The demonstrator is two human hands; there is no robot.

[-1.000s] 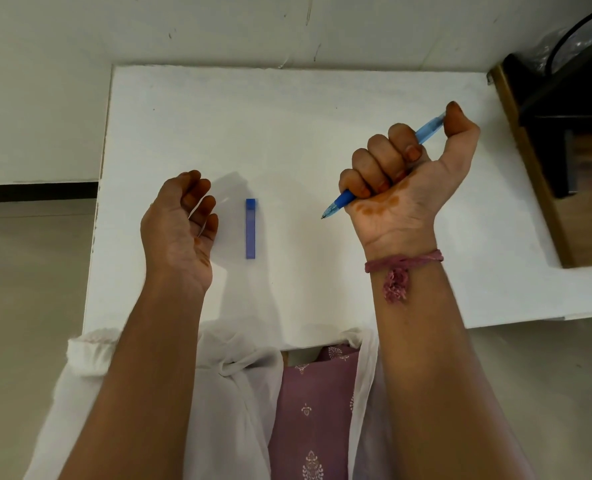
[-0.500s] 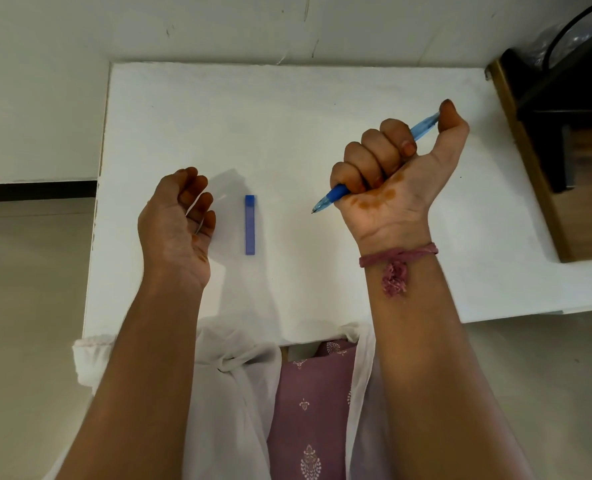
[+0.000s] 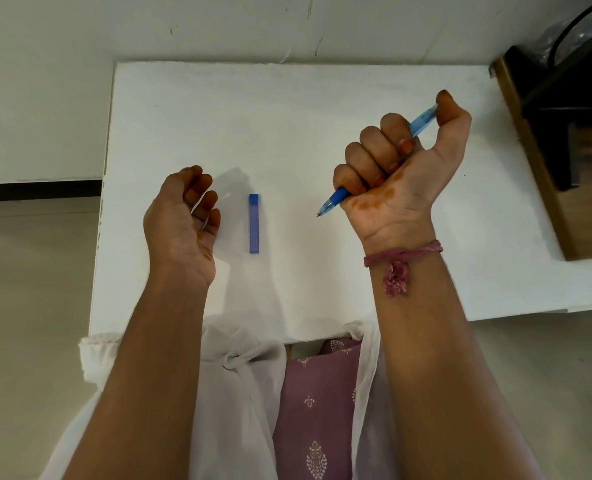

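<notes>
While the right hand (image 3: 394,174) is raised palm-up over the white counter (image 3: 287,109), its four fingers are clenched round a blue pen (image 3: 336,196), and the thumb tip presses on the pen's upper end. The pen runs slantwise through the fist, with its writing tip free of the fingers and pointing to about 8 o'clock and its clear blue barrel coming out toward 2 o'clock. The tip is above the counter, not on it. A slim blue case (image 3: 254,223) lies flat on the counter, its length running from 12 to 6 o'clock, between the two hands and nearer the left one. The left hand (image 3: 183,223), at 9 o'clock from the case, has loosely curled fingers; a thin pale sliver shows by them, and I cannot tell whether it grasps anything. A reddish thread (image 3: 403,252) circles the right wrist.
</notes>
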